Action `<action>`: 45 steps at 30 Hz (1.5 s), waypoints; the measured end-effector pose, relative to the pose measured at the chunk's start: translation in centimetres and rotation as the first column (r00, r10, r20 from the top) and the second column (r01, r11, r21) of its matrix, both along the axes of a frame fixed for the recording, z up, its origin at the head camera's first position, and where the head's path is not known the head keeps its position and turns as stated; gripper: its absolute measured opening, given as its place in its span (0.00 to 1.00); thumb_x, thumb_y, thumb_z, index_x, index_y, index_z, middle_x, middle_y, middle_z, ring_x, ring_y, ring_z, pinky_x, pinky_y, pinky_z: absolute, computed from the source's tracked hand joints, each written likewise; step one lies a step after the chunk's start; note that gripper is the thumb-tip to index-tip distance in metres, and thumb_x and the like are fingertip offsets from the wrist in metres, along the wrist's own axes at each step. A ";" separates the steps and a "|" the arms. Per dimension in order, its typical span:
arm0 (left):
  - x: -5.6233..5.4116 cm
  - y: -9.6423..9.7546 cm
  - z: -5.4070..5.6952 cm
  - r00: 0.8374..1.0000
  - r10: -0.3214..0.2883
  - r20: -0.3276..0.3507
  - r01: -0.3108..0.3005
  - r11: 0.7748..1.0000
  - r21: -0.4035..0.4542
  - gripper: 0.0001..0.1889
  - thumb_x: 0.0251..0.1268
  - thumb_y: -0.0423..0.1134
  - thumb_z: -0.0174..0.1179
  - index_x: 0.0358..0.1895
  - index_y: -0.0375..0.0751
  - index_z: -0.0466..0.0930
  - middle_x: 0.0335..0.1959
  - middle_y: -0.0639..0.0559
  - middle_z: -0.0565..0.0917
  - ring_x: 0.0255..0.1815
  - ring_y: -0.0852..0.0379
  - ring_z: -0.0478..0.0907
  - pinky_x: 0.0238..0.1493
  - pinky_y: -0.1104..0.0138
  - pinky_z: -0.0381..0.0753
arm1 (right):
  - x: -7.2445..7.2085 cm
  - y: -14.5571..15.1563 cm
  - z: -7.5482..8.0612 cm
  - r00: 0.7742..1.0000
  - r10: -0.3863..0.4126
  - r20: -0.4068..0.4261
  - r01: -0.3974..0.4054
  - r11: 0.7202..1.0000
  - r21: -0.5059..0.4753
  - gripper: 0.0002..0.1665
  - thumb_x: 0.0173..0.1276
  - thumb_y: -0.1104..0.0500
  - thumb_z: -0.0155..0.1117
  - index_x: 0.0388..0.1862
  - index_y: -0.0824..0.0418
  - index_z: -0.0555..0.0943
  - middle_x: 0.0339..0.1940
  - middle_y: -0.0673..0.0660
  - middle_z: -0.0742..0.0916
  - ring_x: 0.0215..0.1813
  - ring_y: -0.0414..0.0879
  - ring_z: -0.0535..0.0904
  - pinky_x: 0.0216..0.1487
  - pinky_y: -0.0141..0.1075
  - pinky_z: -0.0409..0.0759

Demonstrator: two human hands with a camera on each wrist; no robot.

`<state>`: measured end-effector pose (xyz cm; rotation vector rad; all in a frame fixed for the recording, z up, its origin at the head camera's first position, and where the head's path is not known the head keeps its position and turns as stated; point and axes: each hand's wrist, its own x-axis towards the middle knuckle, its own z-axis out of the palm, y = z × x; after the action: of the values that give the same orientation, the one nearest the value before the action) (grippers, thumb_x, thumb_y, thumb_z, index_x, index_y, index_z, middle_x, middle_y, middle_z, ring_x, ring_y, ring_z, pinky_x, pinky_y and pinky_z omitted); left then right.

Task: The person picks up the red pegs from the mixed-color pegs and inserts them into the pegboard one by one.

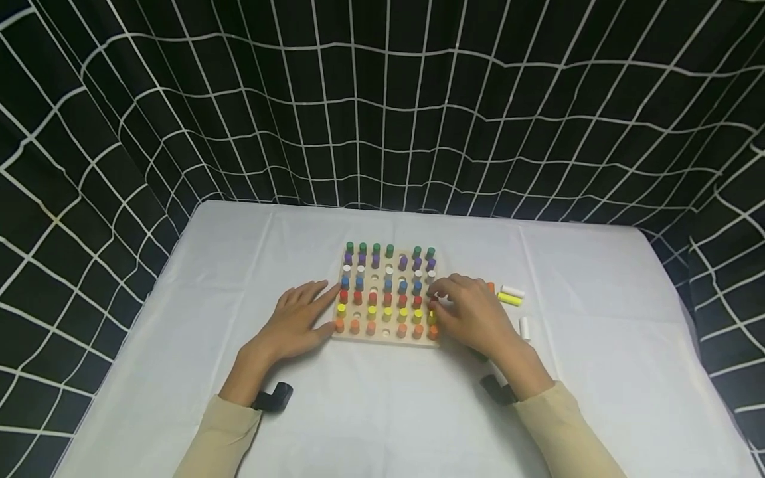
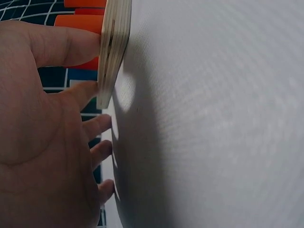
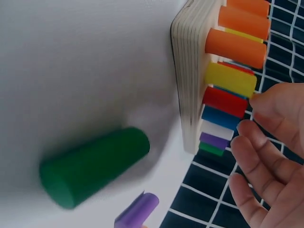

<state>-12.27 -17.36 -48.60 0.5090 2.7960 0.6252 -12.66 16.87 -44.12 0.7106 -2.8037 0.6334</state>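
Observation:
A wooden pegboard (image 1: 364, 336) lies on the table with rows of coloured pegs upright in it, and several holes show bare. At its left edge my left hand (image 1: 297, 323) rests with fingers spread; the thumb (image 2: 71, 45) and index finger press against the board's side. My right hand (image 1: 476, 315) is over the right edge, with thumb and curled fingers around the top of a red peg (image 3: 223, 101) in the end column. That peg stands in line with the yellow peg (image 3: 230, 80) and blue peg (image 3: 219, 117) on either side.
Right of the board lie loose pegs: orange (image 1: 491, 287), white (image 1: 512, 291), yellow (image 1: 510, 299) and another white peg (image 1: 524, 328). A green peg (image 3: 95, 166) and a purple peg (image 3: 137, 210) lie near my right wrist. A black curtain with a white grid (image 1: 382, 119) surrounds the white-covered table.

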 end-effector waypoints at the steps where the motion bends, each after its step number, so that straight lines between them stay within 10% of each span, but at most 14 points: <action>1: 0.0 0.0 0.1 1.000 0.002 -0.004 -0.002 1.000 -0.003 0.38 0.76 0.56 0.53 0.86 0.54 0.56 0.87 0.43 0.58 0.89 0.38 0.50 0.88 0.37 0.44 | 0.1 0.0 0.0 1.000 -0.007 -0.001 0.007 1.000 0.007 0.09 0.69 0.59 0.71 0.47 0.58 0.89 0.41 0.55 0.93 0.41 0.52 0.88 0.48 0.51 0.84; 45: 0.2 0.0 0.4 1.000 -0.014 0.003 0.014 1.000 0.025 0.39 0.75 0.55 0.55 0.86 0.53 0.57 0.87 0.41 0.58 0.89 0.36 0.50 0.87 0.34 0.45 | 3.1 5.7 -0.5 0.995 -0.088 -0.046 0.086 0.995 -0.047 0.09 0.70 0.61 0.70 0.48 0.59 0.88 0.56 0.61 0.86 0.48 0.56 0.87 0.49 0.55 0.85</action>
<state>-12.04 -17.35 -48.24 0.5321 2.7826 0.6584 -9.51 22.53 -44.59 0.5836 -2.7502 0.6531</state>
